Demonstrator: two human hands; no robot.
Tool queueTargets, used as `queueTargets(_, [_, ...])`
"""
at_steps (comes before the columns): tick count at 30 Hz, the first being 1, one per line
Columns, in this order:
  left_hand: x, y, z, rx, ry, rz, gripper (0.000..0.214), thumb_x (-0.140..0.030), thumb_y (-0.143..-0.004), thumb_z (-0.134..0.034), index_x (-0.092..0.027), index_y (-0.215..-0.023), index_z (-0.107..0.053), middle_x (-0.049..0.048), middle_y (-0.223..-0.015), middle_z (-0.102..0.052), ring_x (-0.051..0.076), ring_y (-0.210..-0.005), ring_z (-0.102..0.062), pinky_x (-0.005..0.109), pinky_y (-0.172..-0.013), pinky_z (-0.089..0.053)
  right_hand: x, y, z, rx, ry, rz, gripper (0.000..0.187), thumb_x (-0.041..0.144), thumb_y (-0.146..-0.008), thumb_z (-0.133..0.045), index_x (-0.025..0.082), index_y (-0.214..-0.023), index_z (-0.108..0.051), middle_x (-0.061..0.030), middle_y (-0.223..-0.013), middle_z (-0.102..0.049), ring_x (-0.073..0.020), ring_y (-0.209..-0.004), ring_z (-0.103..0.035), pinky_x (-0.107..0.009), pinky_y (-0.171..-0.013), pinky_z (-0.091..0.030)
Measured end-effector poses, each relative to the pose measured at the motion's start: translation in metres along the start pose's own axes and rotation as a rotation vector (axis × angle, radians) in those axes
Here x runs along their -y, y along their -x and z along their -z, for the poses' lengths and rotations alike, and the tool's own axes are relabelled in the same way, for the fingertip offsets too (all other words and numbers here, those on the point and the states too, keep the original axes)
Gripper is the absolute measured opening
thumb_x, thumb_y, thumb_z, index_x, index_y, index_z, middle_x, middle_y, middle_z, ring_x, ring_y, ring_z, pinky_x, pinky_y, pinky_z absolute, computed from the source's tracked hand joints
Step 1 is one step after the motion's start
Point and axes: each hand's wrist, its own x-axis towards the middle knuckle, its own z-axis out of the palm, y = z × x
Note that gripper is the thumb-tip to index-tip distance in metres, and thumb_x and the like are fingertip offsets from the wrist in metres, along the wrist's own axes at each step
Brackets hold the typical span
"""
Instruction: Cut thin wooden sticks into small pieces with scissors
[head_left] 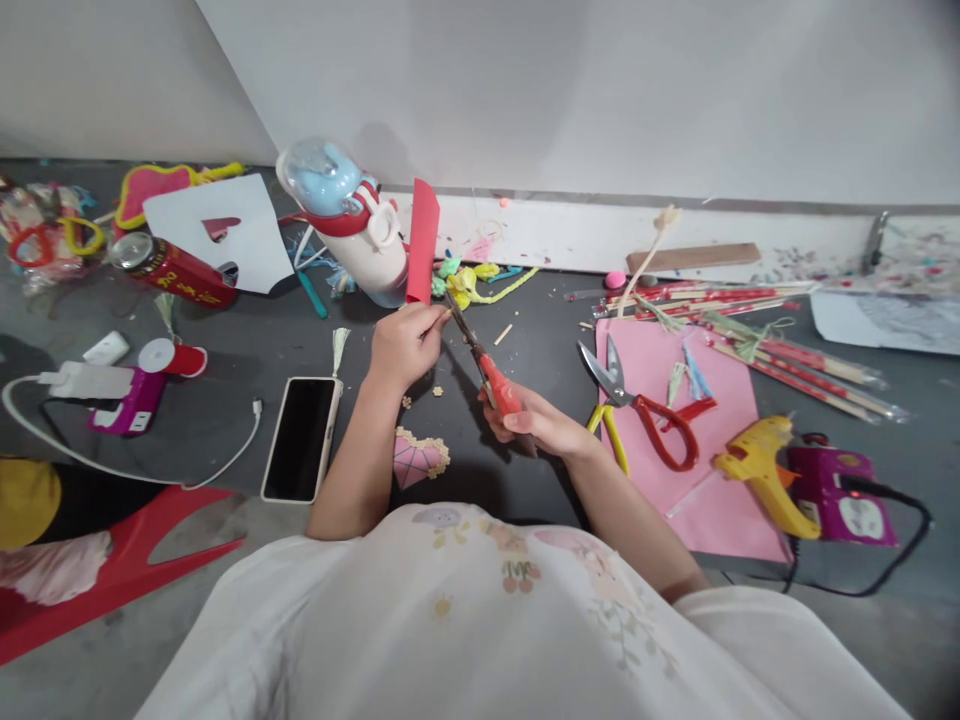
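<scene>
My left hand (405, 343) pinches the bottom edge of an upright strip of red paper (422, 240). My right hand (534, 420) is closed around the red handle of a pair of scissors (480, 360). The blades point up and left and meet the lower edge of the red strip beside my left fingers. Both hands hover above a dark tabletop (525, 340). A pink heart-shaped cutout (418, 460) lies just below them.
A phone (301, 437) lies left of my left arm. A bottle with a blue lid (352, 215) stands behind the strip. Larger red-and-yellow shears (637, 405) rest on pink paper (697, 440). A yellow glue gun (765, 470), sticks (750, 320), a red can (176, 270) and a cable (112, 465) surround.
</scene>
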Motion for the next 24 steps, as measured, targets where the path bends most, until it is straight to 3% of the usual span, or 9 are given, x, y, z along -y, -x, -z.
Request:
queueTargets(7, [0.0013,-0.0014,-0.0007,0.024,-0.005,-0.004,0.033,-0.034,-0.093,-0.045,-0.017,-0.079,-0.069,0.0057,-0.069,-0.064,0.015,-0.066,-0.058,0.026,-0.062,-0.039,0.0050,-0.0011,-0.0045,0.029,-0.212,-0.032,0.039,0.040,-0.074,-0.065,0.018,-0.103,-0.049,0.0047,-0.069,-0.044,-0.0078,-0.053,-0.041,-0.020,-0.045,-0.028])
queueTargets(24, [-0.0022,-0.0031,-0.0008,0.022,-0.045,0.038,0.036,-0.035,-0.091,-0.047,-0.017,-0.068,-0.066,0.0035,-0.059,-0.059,0.014,-0.057,-0.051,0.027,-0.057,-0.034,0.0084,-0.0021,-0.0061,0.060,-0.388,-0.085,0.038,0.041,-0.071,-0.068,0.019,-0.097,-0.052,0.0052,-0.069,-0.039,-0.0063,-0.052,-0.028,-0.022,-0.048,-0.021])
